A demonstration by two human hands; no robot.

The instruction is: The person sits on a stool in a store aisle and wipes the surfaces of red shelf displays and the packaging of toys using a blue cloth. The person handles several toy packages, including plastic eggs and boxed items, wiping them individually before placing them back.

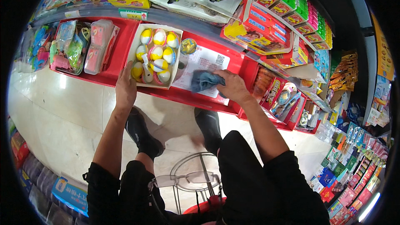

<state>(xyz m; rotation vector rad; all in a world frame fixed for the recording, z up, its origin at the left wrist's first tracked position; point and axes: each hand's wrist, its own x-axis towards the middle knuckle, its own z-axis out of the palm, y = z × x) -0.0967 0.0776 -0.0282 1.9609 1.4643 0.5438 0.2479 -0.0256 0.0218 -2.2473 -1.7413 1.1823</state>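
Observation:
My left hand (126,82) grips the near left edge of a white carton (176,42) that stands on the red bottom shelf (122,48). Several yellow-and-white toy eggs (157,53) fill the carton, and a pale strip lies across some of them. My right hand (234,86) holds a crumpled blue-grey cloth (204,80), slightly blurred, over a printed white sheet (218,65) on the shelf. Close to the carton's right side rests a round gold-coloured ball (188,46). The sheet bears writing and a printed code, and the cloth hides part of it.
Clear plastic boxes (95,47) and bagged toys (67,48) stand at the shelf's left. Candy boxes (265,28) crowd the shelf above. Packaged goods (284,100) fill the right end. A metal-framed stool (187,165) and eyeglasses (187,179) are below me, above the tiled floor (78,103).

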